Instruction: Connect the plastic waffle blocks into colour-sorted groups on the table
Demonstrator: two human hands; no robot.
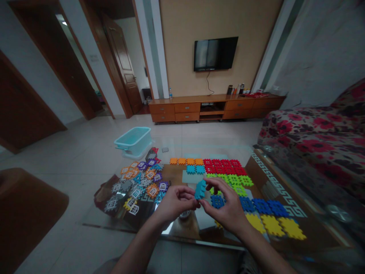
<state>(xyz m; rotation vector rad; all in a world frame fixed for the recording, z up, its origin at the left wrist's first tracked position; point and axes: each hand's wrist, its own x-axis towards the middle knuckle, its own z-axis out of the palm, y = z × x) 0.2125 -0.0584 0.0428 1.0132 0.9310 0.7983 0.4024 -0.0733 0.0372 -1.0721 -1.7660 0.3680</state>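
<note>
Both hands meet over the glass table [94, 220] and pinch a teal interlocking block [200, 189] between them. My left hand [174, 203] grips its lower left edge with curled fingers. My right hand [226, 205] holds its right side, fingers bent over it. Under the right hand lies a blue tile [217, 201]. Beyond are flat rows of joined tiles: orange [186, 161], red [224, 166], green [232, 179], blue [264, 206], yellow [275, 225] and two teal tiles [195, 169].
A loose heap of mixed window-pattern tiles [137, 184] lies left of my hands. A teal plastic tub [133, 140] stands on the floor beyond the table. A floral sofa [316, 133] runs along the right. A TV cabinet [213, 107] lines the far wall.
</note>
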